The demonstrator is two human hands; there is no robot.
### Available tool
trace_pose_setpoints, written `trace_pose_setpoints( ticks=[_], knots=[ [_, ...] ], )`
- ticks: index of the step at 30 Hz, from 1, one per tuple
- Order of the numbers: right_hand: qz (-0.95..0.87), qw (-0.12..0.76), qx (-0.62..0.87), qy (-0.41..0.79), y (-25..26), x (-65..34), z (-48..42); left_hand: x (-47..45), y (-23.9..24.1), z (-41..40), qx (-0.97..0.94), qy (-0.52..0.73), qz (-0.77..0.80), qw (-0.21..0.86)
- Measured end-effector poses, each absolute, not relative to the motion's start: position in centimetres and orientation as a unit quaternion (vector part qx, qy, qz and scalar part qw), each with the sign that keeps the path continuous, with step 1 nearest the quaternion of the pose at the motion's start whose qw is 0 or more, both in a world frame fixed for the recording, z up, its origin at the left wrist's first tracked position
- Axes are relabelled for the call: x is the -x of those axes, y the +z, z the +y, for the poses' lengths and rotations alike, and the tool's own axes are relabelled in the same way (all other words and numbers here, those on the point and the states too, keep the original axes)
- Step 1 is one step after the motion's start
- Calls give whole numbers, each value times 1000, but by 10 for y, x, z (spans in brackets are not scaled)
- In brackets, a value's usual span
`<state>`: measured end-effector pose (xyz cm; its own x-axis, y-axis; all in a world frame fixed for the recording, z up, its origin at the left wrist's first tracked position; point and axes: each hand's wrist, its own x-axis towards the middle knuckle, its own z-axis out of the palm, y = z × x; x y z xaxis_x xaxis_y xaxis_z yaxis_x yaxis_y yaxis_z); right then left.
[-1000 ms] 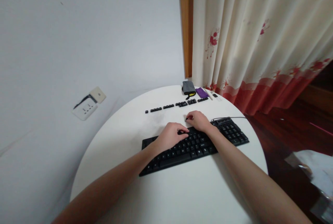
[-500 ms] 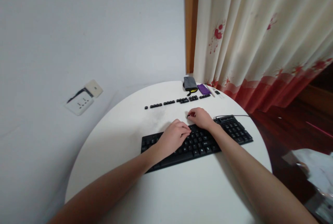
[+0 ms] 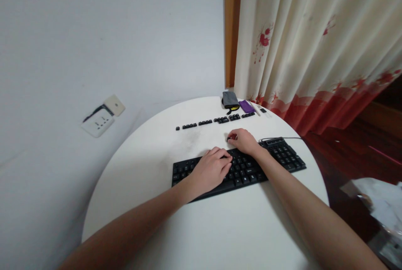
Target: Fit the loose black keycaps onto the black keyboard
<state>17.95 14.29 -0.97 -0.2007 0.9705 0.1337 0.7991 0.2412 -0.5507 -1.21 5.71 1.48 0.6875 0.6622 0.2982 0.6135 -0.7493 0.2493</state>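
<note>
A black keyboard (image 3: pixel 248 173) lies at a slight angle across the round white table. My left hand (image 3: pixel 213 167) rests over its middle, fingers bent and thumb and fingertips drawn together at the upper rows; whatever is between them is hidden. Just beyond the keyboard's back edge, my right hand (image 3: pixel 242 140) pinches a small black keycap (image 3: pixel 228 139) between thumb and fingers. Farther back, loose black keycaps (image 3: pixel 205 122) sit in a line of small groups, with a single keycap (image 3: pixel 177 128) at the left end.
Behind the keycaps are a grey pouch (image 3: pixel 230 99), a purple cloth (image 3: pixel 246 106), a thin pale stick (image 3: pixel 255 109) and a small black item (image 3: pixel 263 110). The keyboard's cable (image 3: pixel 282 138) runs off the right edge. A wall socket (image 3: pixel 98 122) is at left, a curtain (image 3: pixel 282 52) behind.
My left hand has shifted slightly, its fingers reaching a little farther over the keys. My right hand keeps its pinch on the keycap in nearly the same place. The view has moved slightly.
</note>
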Motion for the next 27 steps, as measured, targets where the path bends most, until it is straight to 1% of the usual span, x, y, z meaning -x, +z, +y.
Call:
trace_pose_setpoints(
  ticks=[5, 14, 16, 18, 21, 24, 27],
  knots=[
    [-753, 232, 588, 182, -9, -179, 143, 12, 10, 59, -905, 227, 349, 84],
    [-761, 241, 573, 188, -1, -181, 141, 12, 9, 61, -895, 254, 350, 110],
    [-767, 250, 552, 209, 8, -187, 139, 12, 8, 61, -893, 257, 351, 112],
    [-778, 250, 515, 258, 18, -194, 136, 13, 8, 61, -894, 251, 354, 111],
    [-796, 207, 461, 332, 31, -204, 128, 13, 7, 61, -896, 241, 357, 108],
    [-801, 161, 443, 369, 37, -207, 122, 13, 6, 61, -894, 241, 361, 108],
    [-800, 137, 432, 392, 38, -205, 119, 13, 5, 61, -894, 240, 361, 110]
  ],
)
